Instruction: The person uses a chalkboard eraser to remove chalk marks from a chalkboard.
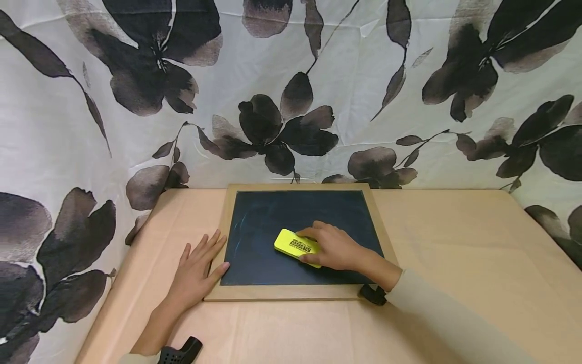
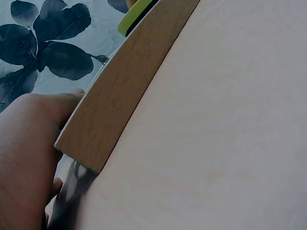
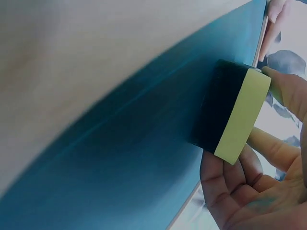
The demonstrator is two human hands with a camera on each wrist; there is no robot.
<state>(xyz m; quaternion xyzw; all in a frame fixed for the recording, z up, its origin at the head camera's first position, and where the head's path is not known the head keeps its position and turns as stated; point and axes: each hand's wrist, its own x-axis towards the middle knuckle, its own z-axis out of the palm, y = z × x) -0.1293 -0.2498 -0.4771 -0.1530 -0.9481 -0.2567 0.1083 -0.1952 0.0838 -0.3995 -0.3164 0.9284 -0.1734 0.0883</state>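
Note:
A chalkboard (image 1: 254, 217) in a light wooden frame (image 1: 300, 292) lies on the table, with faint pale streaks at its left. My right hand (image 1: 336, 247) grips a yellow magnetic eraser (image 1: 291, 242) between thumb and fingers, over the middle of the board. In the right wrist view the eraser's dark pad (image 3: 218, 108) faces the board. My left hand (image 1: 193, 275) lies along the left side of the frame, fingers extended and thumb on the frame. The left wrist view shows the frame's corner (image 2: 96, 129) beside that hand.
A light wood table (image 1: 454, 237) extends to both sides of the board and in front of it. Behind and at the sides hangs a white cloth (image 1: 354, 65) with dark flowers. Each wrist wears a black device, such as the one (image 1: 182, 351) on the left.

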